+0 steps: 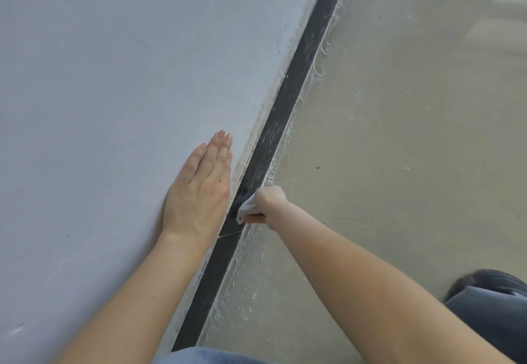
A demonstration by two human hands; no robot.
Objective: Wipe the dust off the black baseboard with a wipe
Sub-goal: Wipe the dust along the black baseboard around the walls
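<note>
A black baseboard (288, 98) runs diagonally from the lower middle to the top right, between a pale grey wall and a beige floor. Its far stretch carries whitish dust and streaks; the stretch nearer me looks darker. My right hand (269, 202) presses a white wipe (246, 207) against the baseboard, fingers closed around it. My left hand (201, 189) lies flat on the wall just left of the baseboard, fingers straight and together, holding nothing.
The beige floor (399, 150) has white dust crumbs and bits of debris along the baseboard's foot. A dark shoe or knee (490, 286) shows at the lower right. Blue denim (205, 356) fills the bottom edge.
</note>
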